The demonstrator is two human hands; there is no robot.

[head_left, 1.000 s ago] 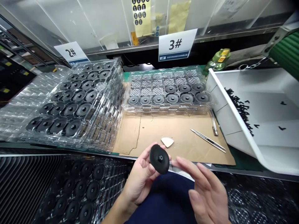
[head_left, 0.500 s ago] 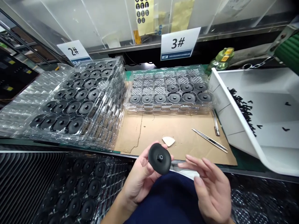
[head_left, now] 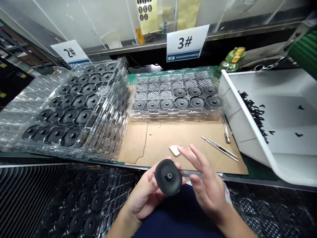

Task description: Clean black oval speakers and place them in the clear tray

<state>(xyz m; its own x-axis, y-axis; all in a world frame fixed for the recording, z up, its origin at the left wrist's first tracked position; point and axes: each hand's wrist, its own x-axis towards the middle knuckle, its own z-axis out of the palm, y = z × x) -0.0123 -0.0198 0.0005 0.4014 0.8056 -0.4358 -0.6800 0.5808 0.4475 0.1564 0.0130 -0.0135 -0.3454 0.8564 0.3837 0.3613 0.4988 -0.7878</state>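
Note:
My left hand (head_left: 145, 195) holds a round black rubber disc (head_left: 168, 177) with a small central post, gripping it by the edge with the post facing up. My right hand (head_left: 206, 185) is raised with its fingers spread, holding nothing. Its fingertips reach over the cardboard sheet (head_left: 158, 142), close to a white triangular chip (head_left: 174, 150); I cannot tell whether they touch it. Steel tweezers (head_left: 219, 148) lie on the cardboard to the right.
Clear plastic trays (head_left: 175, 114) holding black discs stand behind the cardboard, with taller tray stacks (head_left: 109, 132) at left and more (head_left: 84, 201) below the bench edge. A white bin (head_left: 244, 129) holds black bits (head_left: 254, 115) at right. A metal tool (head_left: 226, 129) lies beside it.
My right hand has risen and moved forward over the cardboard, towards the white chip. The left hand still holds the black disc, which has dropped slightly lower in view.

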